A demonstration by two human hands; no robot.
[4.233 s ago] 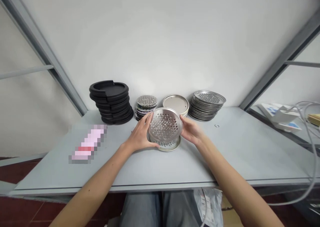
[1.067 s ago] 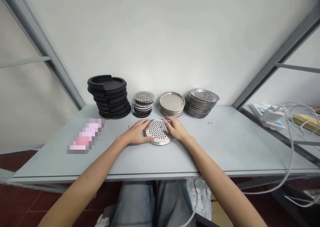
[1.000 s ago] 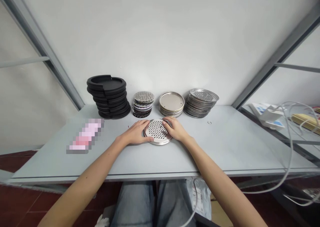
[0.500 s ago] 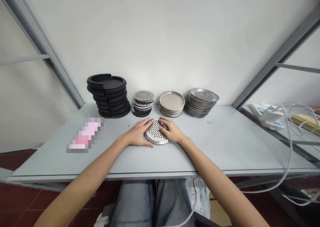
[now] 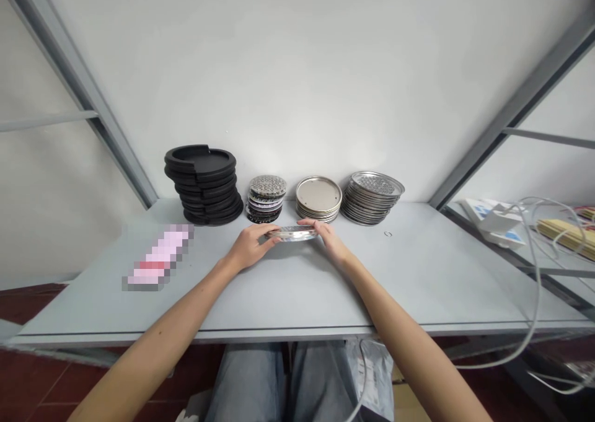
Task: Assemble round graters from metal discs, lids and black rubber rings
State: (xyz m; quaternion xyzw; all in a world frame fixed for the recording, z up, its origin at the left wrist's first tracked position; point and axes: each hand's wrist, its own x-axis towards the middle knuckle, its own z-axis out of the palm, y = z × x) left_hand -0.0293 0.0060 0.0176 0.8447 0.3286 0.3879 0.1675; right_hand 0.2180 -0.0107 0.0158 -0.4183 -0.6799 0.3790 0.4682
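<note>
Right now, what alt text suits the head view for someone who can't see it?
A person's left hand and right hand hold a round metal disc nearly edge-on over a gray table. Behind, left to right, stand stacked black trays, small patterned discs, shallow metal dishes and rimmed metal plates.

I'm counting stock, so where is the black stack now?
In the head view, the black stack stands at the back left of the table, just left of the small patterned discs.

Shiny metal disc (image 5: 292, 233), nearly edge-on, above tabletop (image 5: 288, 295).
</note>
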